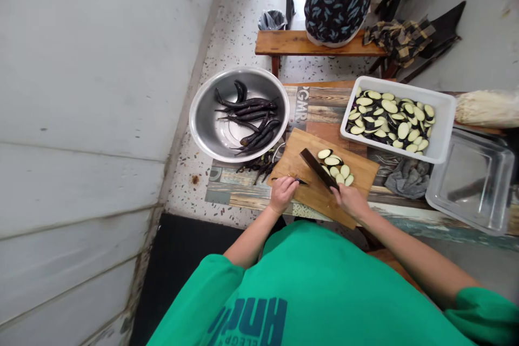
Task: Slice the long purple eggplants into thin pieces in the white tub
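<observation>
Currently mid-slicing: my right hand [352, 200] gripped knife [320, 170] over cutting board [302, 186] centre; left hand [283, 193] curled on eggplant stub [292, 178] at board's left edge. Next, I judged: feed stub under blade.

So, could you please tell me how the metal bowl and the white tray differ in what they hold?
The metal bowl is round and shiny, while the white tray is rectangular and matt. The bowl holds whole dark eggplants with their skins on; the tray holds pale cut slices. The bowl sits at the left of the cutting board, the tray at its right. Both hold eggplant and stand on the same table.
</observation>
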Tool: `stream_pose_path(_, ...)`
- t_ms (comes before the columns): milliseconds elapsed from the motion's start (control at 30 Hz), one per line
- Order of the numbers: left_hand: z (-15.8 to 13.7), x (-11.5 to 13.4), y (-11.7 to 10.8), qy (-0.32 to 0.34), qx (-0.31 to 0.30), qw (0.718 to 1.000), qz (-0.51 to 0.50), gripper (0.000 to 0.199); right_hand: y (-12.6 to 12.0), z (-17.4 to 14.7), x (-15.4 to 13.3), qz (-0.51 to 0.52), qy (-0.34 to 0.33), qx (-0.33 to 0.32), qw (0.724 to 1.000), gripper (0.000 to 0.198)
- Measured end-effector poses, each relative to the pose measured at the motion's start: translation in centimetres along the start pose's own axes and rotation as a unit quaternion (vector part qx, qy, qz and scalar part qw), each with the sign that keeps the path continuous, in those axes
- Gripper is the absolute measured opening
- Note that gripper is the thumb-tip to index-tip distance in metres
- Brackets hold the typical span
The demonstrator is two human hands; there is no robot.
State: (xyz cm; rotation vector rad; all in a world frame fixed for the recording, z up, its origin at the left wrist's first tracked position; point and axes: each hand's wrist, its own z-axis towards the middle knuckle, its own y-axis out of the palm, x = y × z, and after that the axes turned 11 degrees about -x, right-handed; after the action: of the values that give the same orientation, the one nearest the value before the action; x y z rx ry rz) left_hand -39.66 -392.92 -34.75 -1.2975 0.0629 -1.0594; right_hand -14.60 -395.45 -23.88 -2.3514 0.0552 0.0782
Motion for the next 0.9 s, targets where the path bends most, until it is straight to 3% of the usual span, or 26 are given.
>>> stream_pose_path(67,-0.2,-0.2,0.1,-0.011,0.006,1.0,-0.001,0.02,-0.3,-0.7,1.1,-0.015,0.001,0.004,1.0,0.044)
stream_pose_path(233,0.6,-0.1,2.3,0.051,0.006,0.999,-0.016,0.018,-1.3,-3.1,1.0,-0.054,-0.044,-0.021,0.997,0.041)
stream_pose_path(433,1.1,0.0,3.7,0.036,0.011,0.999,0.016,0.019,-1.0,-5.2,1.1,-0.078,-0.054,-0.069,0.993,0.038)
stream_pose_path(633,0.8,-0.3,3.8,0.012,-0.042,0.998,-0.043,0.026,-0.1,-4.9,2.2,-0.084,-0.067,-0.064,0.992,0.035)
stream_pose_path(800,0.7,-0.5,4.2,0.03,-0.011,0.998,-0.053,0.026,-0.4,-4.0,2.6,-0.091,-0.061,-0.083,0.991,0.038)
stream_pose_path(900,0.8,-0.7,4.4,0.054,0.014,0.998,-0.04,0.026,-0.8,-2.6,1.3,-0.079,-0.061,-0.088,0.991,0.04)
